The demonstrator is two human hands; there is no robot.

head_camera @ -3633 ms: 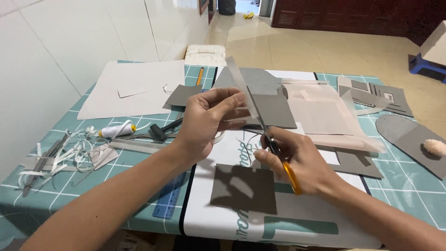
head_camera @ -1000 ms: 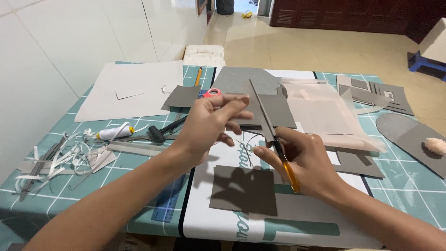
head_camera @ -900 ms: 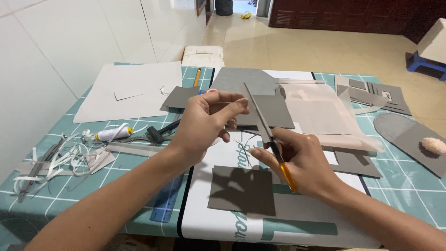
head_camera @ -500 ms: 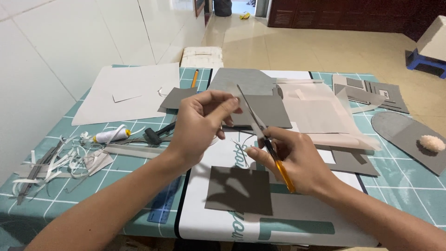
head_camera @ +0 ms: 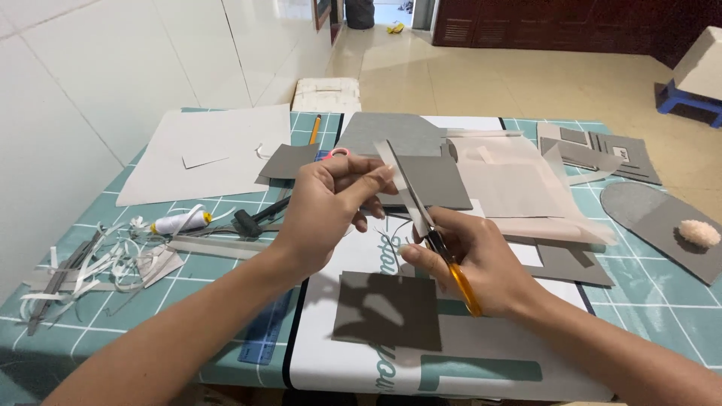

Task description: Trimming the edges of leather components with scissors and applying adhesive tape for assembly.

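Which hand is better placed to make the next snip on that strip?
Right. The right hand already grips the orange-handled scissors, blades at the pale strip. The left hand pinches the strip, so it likely only steadies.

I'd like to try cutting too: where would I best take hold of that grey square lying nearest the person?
Take the grey square by its left edge, coming from the left. It lies flat on the white sheet, so a fingertip likely has to lift that edge first. That side is free; the right hand with the scissors hovers over its upper right corner.
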